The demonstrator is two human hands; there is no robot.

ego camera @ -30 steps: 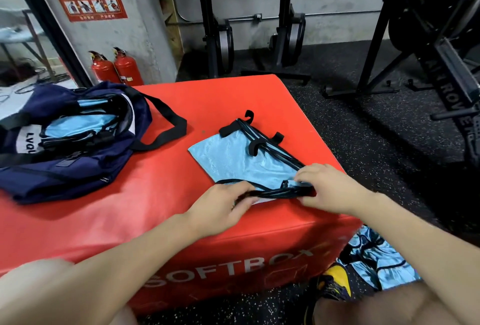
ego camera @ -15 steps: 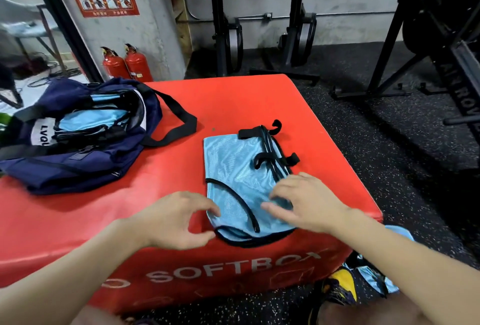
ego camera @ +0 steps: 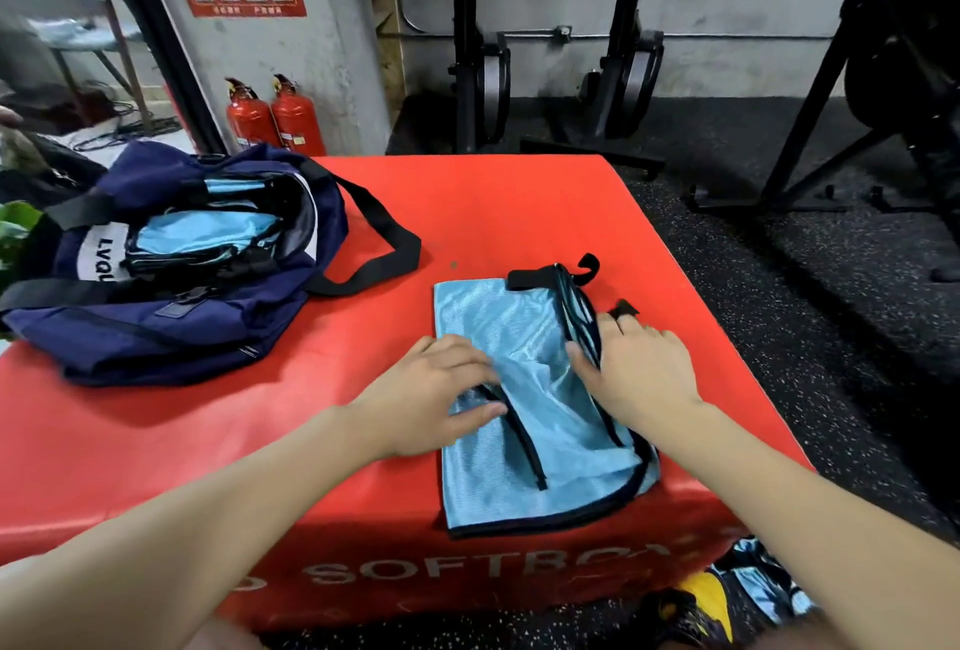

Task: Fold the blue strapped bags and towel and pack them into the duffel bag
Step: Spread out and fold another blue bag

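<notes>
Several folded blue bags (ego camera: pixel 208 233) already sit in the open duffel bag (ego camera: pixel 171 296) (left on the red box (ego camera: pixel 493 212)). Our left hand (ego camera: pixel 431 397) and right hand (ego camera: pixel 639 368) press flat, fingers spread, on another blue strapped bag (ego camera: pixel 524 441) near the front edge; it needs folding and packing.

Light-blue strapped bag (ego camera: pixel 524 389): lying flat on red soft box (ego camera: pixel 260 441); my left hand (ego camera: pixel 431 400) and right hand (ego camera: pixel 639 374) are pressing it. Navy duffel bag (ego camera: pixel 171 301): sitting open at ten o'clock, holding blue bags.
</notes>
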